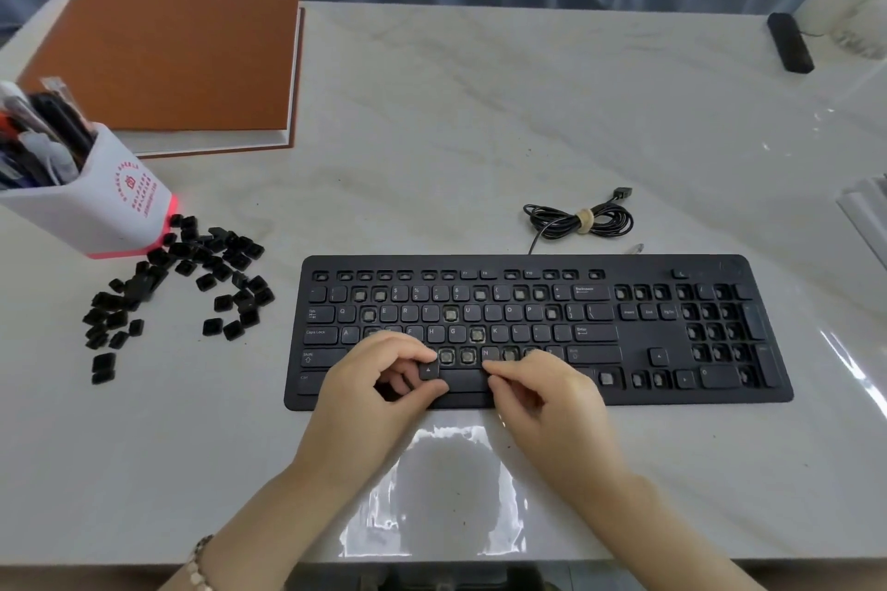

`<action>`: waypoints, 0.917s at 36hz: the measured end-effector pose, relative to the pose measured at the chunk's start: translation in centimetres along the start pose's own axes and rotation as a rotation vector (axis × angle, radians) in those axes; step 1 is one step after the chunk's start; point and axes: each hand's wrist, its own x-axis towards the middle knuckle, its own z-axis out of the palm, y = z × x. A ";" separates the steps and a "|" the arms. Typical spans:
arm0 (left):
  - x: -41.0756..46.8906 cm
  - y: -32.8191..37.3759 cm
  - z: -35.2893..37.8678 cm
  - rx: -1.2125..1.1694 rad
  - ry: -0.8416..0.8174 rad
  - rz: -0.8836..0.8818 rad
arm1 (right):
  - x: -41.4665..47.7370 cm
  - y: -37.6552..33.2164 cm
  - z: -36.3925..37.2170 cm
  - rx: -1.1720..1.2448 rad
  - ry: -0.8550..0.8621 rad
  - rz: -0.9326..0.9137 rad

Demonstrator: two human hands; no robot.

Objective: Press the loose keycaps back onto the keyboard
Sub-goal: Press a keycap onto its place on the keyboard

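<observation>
A black keyboard lies on the white table, with several key sockets bare across its rows and number pad. My left hand hovers over the keyboard's lower left and pinches a black keycap with a small arrow mark between thumb and forefinger. My right hand rests over the space bar just to the right, its fingers curled; whether it holds anything is hidden. A heap of several loose black keycaps lies on the table left of the keyboard.
A white pen holder full of pens stands at the left edge beside the heap. A brown notebook lies at the back left. The keyboard's coiled cable sits behind it. A black device lies far right.
</observation>
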 end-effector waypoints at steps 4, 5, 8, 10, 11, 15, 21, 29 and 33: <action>-0.1 0.6 0.3 -0.043 -0.063 0.003 | 0.1 -2.3 -0.5 0.428 -0.153 0.267; -0.1 0.7 0.5 -0.044 -0.074 0.020 | 0.2 -2.7 -0.5 0.520 -0.187 0.323; -0.2 0.9 0.7 -0.004 -0.083 0.088 | 0.2 -3.5 -0.5 0.658 -0.217 0.411; -0.2 0.9 0.7 0.012 -0.081 0.124 | 0.3 -3.6 -0.7 0.733 -0.212 0.453; -0.2 0.9 0.7 0.013 -0.085 0.136 | 0.3 -3.6 -0.9 0.765 -0.212 0.473; -0.4 0.8 0.8 0.023 -0.117 0.196 | 0.3 -3.4 -1.2 0.803 -0.222 0.532; -0.5 0.0 0.5 0.095 -0.110 0.224 | 0.4 -3.3 -1.9 0.850 -0.178 0.617; 0.1 -2.6 -0.1 0.526 0.033 0.172 | 0.8 -3.7 -3.4 1.064 -0.105 0.684; 0.3 -3.3 0.2 0.693 0.010 0.157 | 1.1 -3.8 -3.5 1.105 -0.124 0.680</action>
